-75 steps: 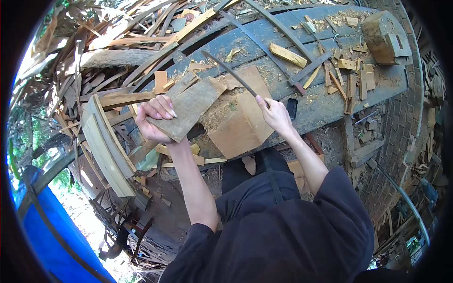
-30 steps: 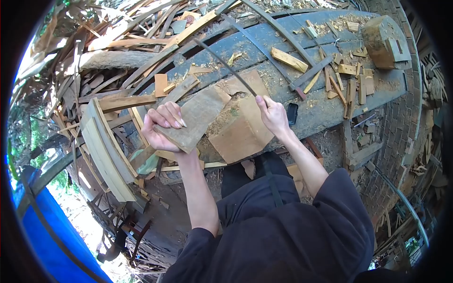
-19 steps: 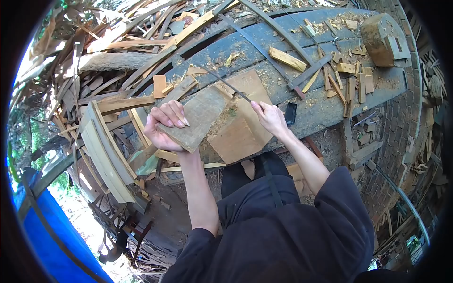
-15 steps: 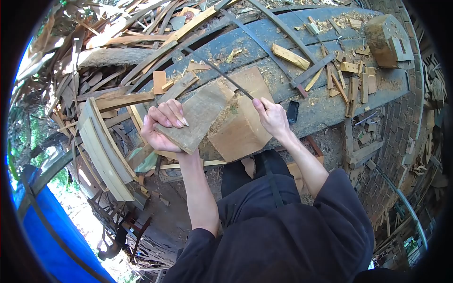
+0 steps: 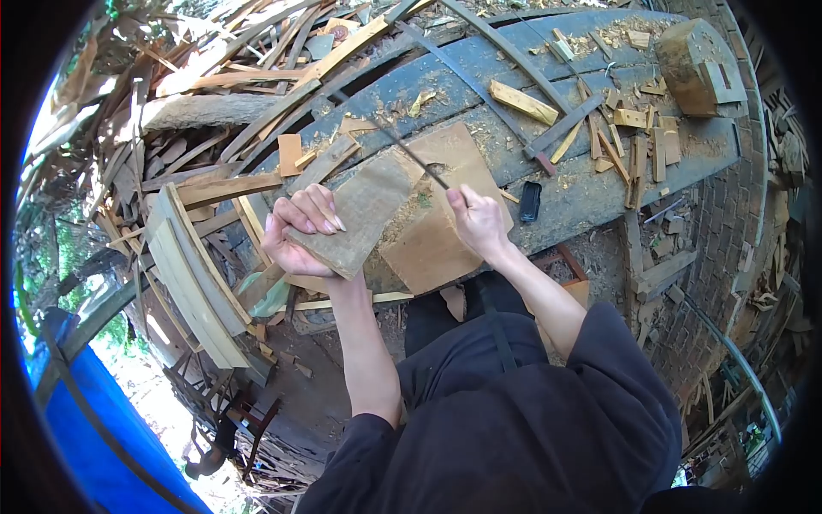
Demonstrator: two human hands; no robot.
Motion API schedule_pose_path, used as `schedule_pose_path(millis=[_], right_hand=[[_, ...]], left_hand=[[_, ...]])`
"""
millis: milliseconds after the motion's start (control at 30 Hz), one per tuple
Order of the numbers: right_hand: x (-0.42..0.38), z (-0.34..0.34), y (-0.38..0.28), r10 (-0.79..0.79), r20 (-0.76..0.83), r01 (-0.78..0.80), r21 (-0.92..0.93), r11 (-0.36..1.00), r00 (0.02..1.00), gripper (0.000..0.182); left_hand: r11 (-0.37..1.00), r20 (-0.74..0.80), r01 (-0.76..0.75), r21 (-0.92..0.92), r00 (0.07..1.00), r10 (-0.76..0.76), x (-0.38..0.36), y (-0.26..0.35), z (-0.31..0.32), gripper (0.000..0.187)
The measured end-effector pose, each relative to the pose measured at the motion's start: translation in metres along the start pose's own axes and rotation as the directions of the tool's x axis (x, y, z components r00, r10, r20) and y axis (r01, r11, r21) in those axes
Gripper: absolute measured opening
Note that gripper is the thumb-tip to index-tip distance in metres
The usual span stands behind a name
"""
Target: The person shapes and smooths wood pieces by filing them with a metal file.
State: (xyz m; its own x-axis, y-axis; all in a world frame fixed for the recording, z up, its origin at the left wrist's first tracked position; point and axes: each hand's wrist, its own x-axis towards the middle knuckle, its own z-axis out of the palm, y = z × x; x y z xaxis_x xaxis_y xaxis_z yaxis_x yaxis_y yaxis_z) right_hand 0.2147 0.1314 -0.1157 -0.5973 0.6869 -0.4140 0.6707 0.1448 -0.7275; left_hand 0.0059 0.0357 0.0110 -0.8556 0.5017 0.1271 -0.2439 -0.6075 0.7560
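My left hand (image 5: pixel 301 230) is wrapped round the left end of a flat, greyish wooden board (image 5: pixel 364 210), held tilted over the bench. In my right hand (image 5: pixel 477 224) is the near end of a thin dark rod-like tool (image 5: pixel 411 156), which slants up and to the left past the board's upper edge. Beneath them a brown cardboard-like sheet (image 5: pixel 437 248) lies on the bench, with sawdust scattered over it. Whether the tool touches the board I cannot tell.
The dark workbench (image 5: pixel 574 206) carries wood scraps, a large wooden block (image 5: pixel 698 73), a small black tray (image 5: pixel 531 202) and a square (image 5: pixel 565 128). Curved slats (image 5: pixel 193 283) stand at the left, beside piled offcuts. A blue tarp (image 5: pixel 103 420) hangs lower left.
My right hand has moved slightly down and towards me, drawing the tool with it. The board and my left hand have barely shifted.
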Motion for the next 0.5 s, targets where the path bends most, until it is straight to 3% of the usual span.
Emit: schedule_pose_path(millis=[33, 133, 200, 267, 333, 400, 433, 500], right_hand=[[0.004, 0.018, 0.027, 0.045, 0.032, -0.04, -0.142, 0.989, 0.998, 0.067], [0.019, -0.012, 0.017, 0.081, 0.085, -0.065, -0.179, 0.982, 0.993, 0.067], [0.01, -0.033, -0.007, 0.066, 0.072, -0.055, -0.151, 0.987, 0.995, 0.067], [0.006, -0.045, -0.027, -0.03, -0.036, 0.032, 0.044, 0.999, 0.999, 0.067], [0.001, -0.028, -0.011, -0.062, -0.075, 0.068, 0.081, 0.994, 0.995, 0.067], [0.01, 0.002, 0.031, 0.058, 0.083, -0.043, -0.168, 0.985, 0.995, 0.066], [0.018, 0.0, 0.033, 0.131, 0.09, -0.11, -0.212, 0.971, 0.987, 0.067], [0.019, -0.019, 0.026, 0.093, 0.028, -0.088, -0.15, 0.985, 0.995, 0.067]], left_hand=[[1.0, 0.016, -0.006, 0.023, 1.0, 0.005, 0.0, 0.0, -0.001, 0.046], [0.999, 0.042, -0.013, 0.029, 0.999, 0.011, 0.006, 0.001, -0.006, 0.046], [0.999, 0.01, -0.015, 0.045, 1.0, 0.015, 0.0, 0.0, -0.003, 0.046], [1.0, 0.007, -0.011, 0.026, 1.0, 0.01, 0.001, -0.001, -0.006, 0.047], [0.999, 0.02, -0.017, 0.048, 1.0, 0.016, 0.0, 0.0, -0.004, 0.047], [1.0, 0.03, -0.012, 0.02, 0.999, 0.011, -0.001, -0.001, -0.007, 0.046], [1.0, 0.037, -0.003, 0.002, 0.999, 0.003, 0.001, 0.0, -0.006, 0.046], [1.0, 0.036, -0.01, -0.009, 0.999, 0.01, 0.001, 0.001, -0.005, 0.047]])
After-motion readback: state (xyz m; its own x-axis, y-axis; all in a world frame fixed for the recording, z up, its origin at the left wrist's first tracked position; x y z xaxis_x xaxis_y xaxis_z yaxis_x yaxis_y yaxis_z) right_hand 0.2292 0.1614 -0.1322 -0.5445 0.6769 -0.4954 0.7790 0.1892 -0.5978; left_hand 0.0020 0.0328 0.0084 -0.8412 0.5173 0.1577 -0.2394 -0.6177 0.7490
